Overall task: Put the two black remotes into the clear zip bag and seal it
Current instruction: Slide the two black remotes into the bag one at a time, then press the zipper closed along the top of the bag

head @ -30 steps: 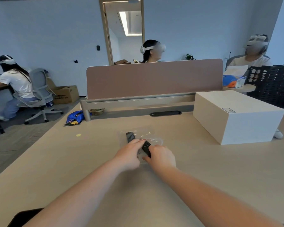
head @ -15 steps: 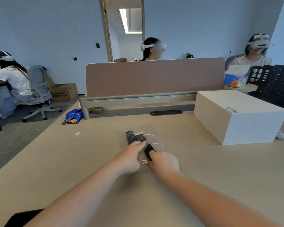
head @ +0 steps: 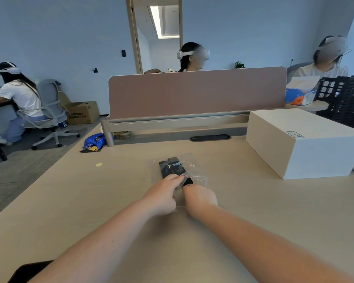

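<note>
Clear plastic zip bag [head: 189, 172] lies flat on the light wooden desk [head: 253, 201], holding two black rectangular remotes [head: 172, 169] side by side, their far ends toward the pink divider panel [head: 196, 92]. Left hand [head: 164, 196] is curled, fingers pinched on the bag's near edge at its red seal strip. Right hand [head: 200, 197] is closed in a loose fist just beside the left, touching the same edge; its fingertips are hidden. A white rectangular box [head: 302, 141] stands well apart on the right.

white box [head: 300, 144] right on desk [head: 70, 201] | pink divider [head: 196, 92] behind | yellow dot [head: 99, 164] left
</note>
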`<state>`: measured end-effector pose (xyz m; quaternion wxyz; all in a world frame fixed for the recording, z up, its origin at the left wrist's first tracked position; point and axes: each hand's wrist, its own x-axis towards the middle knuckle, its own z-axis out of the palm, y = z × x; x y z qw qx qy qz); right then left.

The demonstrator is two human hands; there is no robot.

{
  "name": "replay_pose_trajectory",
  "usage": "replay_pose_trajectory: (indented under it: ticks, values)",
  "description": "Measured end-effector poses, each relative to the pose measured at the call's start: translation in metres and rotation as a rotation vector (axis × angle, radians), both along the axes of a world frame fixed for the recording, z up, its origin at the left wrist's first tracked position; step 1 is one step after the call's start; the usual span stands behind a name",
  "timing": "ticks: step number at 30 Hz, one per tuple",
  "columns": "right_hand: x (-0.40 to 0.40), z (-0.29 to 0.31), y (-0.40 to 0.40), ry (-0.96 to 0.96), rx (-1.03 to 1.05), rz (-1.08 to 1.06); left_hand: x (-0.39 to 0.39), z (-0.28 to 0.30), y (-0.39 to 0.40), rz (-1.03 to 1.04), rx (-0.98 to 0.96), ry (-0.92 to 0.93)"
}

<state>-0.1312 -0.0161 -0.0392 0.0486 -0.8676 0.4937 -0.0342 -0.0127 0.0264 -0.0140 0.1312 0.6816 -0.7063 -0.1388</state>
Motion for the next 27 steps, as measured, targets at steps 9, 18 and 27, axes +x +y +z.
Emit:
replay_pose_trajectory:
  ticks: [9, 18, 27]
  values:
    - [-0.014, -0.008, 0.000, -0.228, -0.108, 0.049, 0.003, -0.007, 0.003, -0.037, 0.001, 0.004]
    - [-0.056, -0.004, -0.017, -0.446, -0.179, -0.195, 0.015, -0.014, 0.016, -0.094, 0.031, -0.148]
    - [-0.057, 0.004, -0.019, -0.501, -0.089, -0.251, 0.023, -0.011, 0.029, -0.043, -0.161, -0.163]
